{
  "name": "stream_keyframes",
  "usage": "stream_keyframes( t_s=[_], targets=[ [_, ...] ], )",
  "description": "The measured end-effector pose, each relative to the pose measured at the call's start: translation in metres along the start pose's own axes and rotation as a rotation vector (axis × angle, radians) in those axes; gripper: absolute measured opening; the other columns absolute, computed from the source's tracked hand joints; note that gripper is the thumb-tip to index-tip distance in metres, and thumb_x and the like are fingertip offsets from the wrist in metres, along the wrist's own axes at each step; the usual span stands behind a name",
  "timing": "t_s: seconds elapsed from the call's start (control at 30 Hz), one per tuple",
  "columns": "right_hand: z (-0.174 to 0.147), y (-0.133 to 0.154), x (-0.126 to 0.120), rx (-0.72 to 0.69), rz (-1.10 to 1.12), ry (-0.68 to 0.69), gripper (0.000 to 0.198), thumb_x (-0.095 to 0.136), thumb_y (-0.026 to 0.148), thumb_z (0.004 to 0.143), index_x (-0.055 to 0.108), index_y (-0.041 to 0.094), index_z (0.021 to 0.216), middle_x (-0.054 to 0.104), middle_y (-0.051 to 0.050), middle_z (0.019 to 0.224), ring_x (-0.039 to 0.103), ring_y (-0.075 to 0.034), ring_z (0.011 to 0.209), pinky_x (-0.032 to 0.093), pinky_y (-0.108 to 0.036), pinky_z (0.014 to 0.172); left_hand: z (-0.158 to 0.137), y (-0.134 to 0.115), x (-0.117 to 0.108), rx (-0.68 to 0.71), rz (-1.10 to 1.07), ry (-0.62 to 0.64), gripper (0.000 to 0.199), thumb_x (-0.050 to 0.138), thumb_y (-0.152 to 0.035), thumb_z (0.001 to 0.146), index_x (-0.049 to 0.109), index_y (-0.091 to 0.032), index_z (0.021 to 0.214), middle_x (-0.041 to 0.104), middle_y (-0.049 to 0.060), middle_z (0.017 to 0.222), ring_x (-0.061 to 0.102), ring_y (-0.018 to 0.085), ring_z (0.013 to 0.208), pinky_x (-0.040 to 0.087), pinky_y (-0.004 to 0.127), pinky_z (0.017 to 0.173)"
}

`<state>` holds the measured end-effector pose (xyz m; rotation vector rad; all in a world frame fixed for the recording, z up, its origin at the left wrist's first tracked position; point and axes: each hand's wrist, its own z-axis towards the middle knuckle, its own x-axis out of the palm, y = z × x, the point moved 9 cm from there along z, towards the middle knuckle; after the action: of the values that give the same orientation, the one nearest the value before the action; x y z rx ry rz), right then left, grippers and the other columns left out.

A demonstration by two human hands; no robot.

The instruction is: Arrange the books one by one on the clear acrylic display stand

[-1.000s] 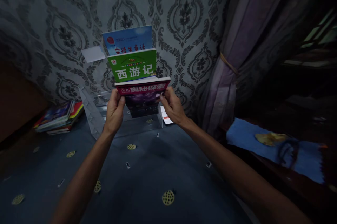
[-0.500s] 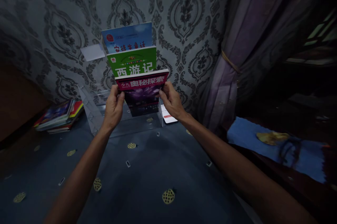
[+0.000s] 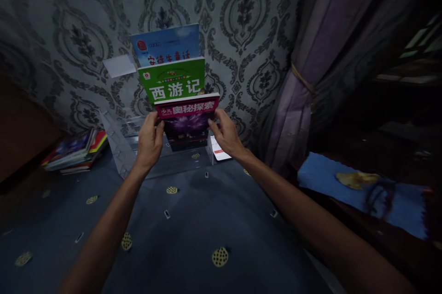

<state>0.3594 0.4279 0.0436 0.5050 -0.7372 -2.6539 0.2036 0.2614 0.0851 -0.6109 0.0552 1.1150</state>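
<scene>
A book with a dark purple and magenta cover (image 3: 186, 121) is held by its two side edges, tilted slightly back. My left hand (image 3: 149, 140) grips its left edge, thumb in front. On its right edge, my right hand (image 3: 225, 133) has the same hold. The book's lower end is at the front tier of a clear acrylic stand (image 3: 172, 165); whether it rests there I cannot tell. Behind it a green book (image 3: 176, 80) stands upright, and higher at the back a blue book (image 3: 167, 48). A phone with a lit screen (image 3: 220, 150) is partly hidden behind my right hand.
A pile of books (image 3: 76, 149) lies on the left of the patterned dark blue cloth (image 3: 193, 220). A white card-like piece (image 3: 119, 66) is by the wallpapered wall. To the right hang a tied purple curtain (image 3: 290, 100) and, lower, a blue cloth (image 3: 321, 172) with a yellowish item.
The purple book has straightened slightly and shows more of its cover, still between both hands. The view has shifted a little; the other books stay in place.
</scene>
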Motion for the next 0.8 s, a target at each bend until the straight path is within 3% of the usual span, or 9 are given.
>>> stream_keyframes(
  t_s=[0.17, 0.33, 0.57, 0.8],
  targets=[
    [-0.002, -0.008, -0.001, -0.014, -0.134, -0.040, 0.017, 0.051, 0.037, 0.099, 0.061, 0.025, 0.107, 0.064, -0.007, 0.099, 0.061, -0.026, 0.095, 0.054, -0.044, 0.087, 0.000, 0.010, 0.000, -0.041, 0.109, -0.070, 0.018, 0.057, -0.030, 0.097, 0.056, -0.023, 0.114, 0.062, 0.000, 0.086, 0.060, 0.017, 0.074, 0.051, 0.033, 0.078],
    [-0.010, -0.023, 0.001, 0.097, -0.143, -0.084, 0.023, 0.056, 0.026, 0.092, 0.057, 0.023, 0.114, 0.067, -0.005, 0.092, 0.065, -0.024, 0.085, 0.053, -0.041, 0.081, -0.005, 0.024, 0.008, -0.073, 0.156, -0.050, 0.009, 0.052, -0.021, 0.093, 0.053, -0.024, 0.102, 0.060, 0.000, 0.085, 0.059, 0.018, 0.075, 0.051, 0.033, 0.073],
    [-0.018, -0.029, 0.010, 0.097, -0.172, -0.098, 0.010, 0.054, 0.027, 0.091, 0.058, 0.024, 0.100, 0.070, -0.007, 0.096, 0.067, -0.025, 0.088, 0.053, -0.041, 0.082, -0.015, 0.034, 0.013, -0.071, 0.315, -0.017, 0.008, 0.047, -0.016, 0.091, 0.049, -0.023, 0.089, 0.057, 0.001, 0.080, 0.059, 0.021, 0.074, 0.049, 0.036, 0.076],
    [-0.019, -0.036, 0.011, 0.124, -0.191, -0.098, 0.012, 0.054, 0.028, 0.090, 0.060, 0.023, 0.099, 0.070, -0.007, 0.094, 0.067, -0.025, 0.088, 0.054, -0.041, 0.082, -0.022, 0.046, 0.020, -0.167, 0.470, 0.080, 0.009, 0.043, -0.021, 0.097, 0.048, -0.024, 0.090, 0.060, 0.004, 0.079, 0.063, 0.023, 0.074, 0.047, 0.033, 0.073]
  ],
)
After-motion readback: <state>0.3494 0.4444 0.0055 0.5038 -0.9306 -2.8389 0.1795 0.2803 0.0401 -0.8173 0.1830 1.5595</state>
